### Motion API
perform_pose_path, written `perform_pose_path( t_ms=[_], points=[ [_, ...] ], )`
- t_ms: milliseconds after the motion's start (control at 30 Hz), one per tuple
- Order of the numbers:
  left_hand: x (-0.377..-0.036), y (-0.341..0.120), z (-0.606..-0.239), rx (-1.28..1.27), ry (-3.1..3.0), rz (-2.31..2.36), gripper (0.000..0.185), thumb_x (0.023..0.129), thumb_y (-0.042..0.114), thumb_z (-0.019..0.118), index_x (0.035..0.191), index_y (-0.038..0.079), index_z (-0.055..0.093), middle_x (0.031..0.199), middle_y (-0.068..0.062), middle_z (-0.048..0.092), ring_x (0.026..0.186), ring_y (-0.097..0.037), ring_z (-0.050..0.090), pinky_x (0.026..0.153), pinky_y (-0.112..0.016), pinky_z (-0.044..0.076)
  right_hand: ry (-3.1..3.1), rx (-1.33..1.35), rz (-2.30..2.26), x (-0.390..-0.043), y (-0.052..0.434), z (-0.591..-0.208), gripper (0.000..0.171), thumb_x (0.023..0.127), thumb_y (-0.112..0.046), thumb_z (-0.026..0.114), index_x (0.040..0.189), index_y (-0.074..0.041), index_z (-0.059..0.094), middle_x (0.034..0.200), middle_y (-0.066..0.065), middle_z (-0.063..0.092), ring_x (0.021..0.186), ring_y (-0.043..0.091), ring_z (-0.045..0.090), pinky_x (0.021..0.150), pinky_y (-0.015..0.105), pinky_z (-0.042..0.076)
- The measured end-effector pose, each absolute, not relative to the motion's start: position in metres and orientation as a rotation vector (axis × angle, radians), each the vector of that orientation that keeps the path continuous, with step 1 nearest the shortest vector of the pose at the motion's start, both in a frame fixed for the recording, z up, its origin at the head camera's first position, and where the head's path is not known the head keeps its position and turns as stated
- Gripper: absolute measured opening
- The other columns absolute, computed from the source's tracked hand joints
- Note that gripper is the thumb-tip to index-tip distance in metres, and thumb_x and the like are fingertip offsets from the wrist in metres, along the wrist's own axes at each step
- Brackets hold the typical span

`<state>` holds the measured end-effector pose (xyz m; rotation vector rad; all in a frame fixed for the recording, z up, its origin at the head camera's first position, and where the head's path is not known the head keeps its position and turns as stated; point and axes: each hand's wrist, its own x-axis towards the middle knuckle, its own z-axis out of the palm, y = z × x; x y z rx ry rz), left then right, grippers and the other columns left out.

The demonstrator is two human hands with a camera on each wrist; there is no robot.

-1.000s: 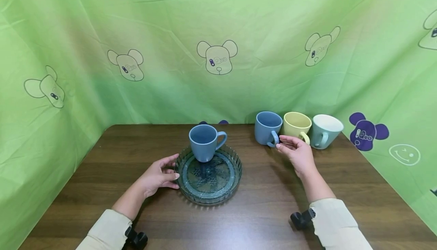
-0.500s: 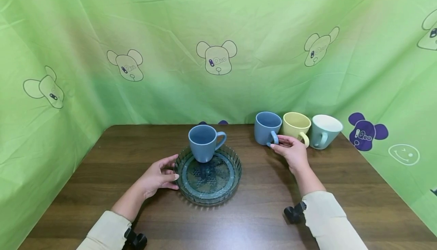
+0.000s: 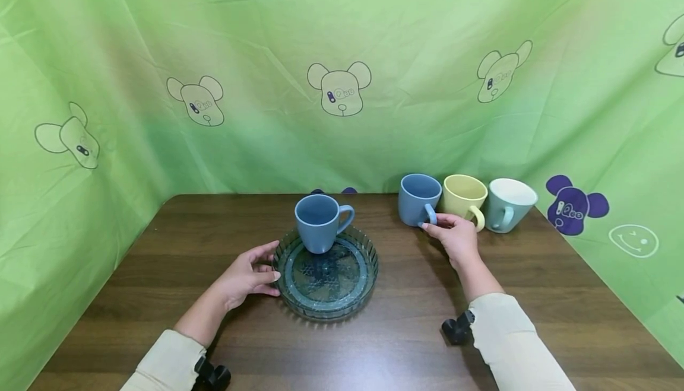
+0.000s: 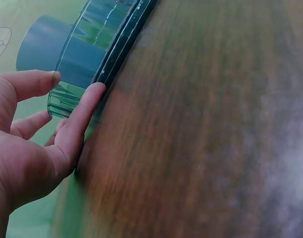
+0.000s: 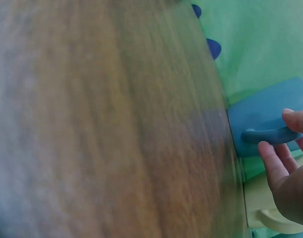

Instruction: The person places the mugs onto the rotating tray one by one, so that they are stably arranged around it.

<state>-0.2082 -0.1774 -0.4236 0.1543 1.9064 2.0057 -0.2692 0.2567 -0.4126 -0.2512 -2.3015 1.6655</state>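
The left hand (image 3: 247, 275) rests against the rim of a glass dish (image 3: 369, 272) with a blue mug (image 3: 319, 222) standing in it. The right hand (image 3: 454, 238) touches the handle of a second blue mug (image 3: 417, 198), first in a row with a yellow mug (image 3: 462, 196) and a pale mug (image 3: 507, 202) on the table (image 3: 406, 331).

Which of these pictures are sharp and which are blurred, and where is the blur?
Head view: sharp and evenly lit, soft shadows under the glass plate. Left wrist view: left hand and plate rim fairly clear, the table smeared. Right wrist view: table blurred; blue mug and right hand soft.
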Motion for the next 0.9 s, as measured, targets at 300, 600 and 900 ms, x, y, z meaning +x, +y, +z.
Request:
perform_pose_path(
  t_ms=[300,600,900],
  points=[
    [-0.209,-0.178,-0.422,0.154,1.904,2.005,0.074,0.088,-0.012,0.059,0.153,0.003,0.027,0.126,-0.021,0.026,0.089,-0.021,0.048,0.073,-0.044,0.060,-2.132,-0.278,1.897,-0.271,0.261,-0.415,0.041,0.086,0.004,0.069,0.121,0.019,0.056,0.075,-0.013,0.062,0.070,-0.001,0.062,0.068,0.014,0.053],
    [-0.207,-0.179,-0.420,0.143,1.907,2.002,0.074,0.089,-0.012,0.059,0.153,0.003,0.026,0.126,-0.020,0.026,0.090,-0.021,0.048,0.073,-0.044,0.059,-1.779,-0.352,2.207,-0.276,0.256,-0.419,0.014,0.083,0.016,0.066,0.087,0.002,0.068,0.073,-0.004,0.067,0.066,0.006,0.067,0.068,0.020,0.057],
    [-0.207,-0.177,-0.421,0.147,1.893,2.014,0.074,0.088,-0.013,0.059,0.153,0.002,0.025,0.127,-0.021,0.026,0.091,-0.020,0.048,0.073,-0.043,0.059,-1.513,-0.401,2.299,-0.277,0.256,-0.423,0.024,0.081,0.022,0.061,0.082,0.001,0.071,0.070,0.003,0.068,0.067,0.010,0.068,0.068,0.023,0.058]
  ],
)
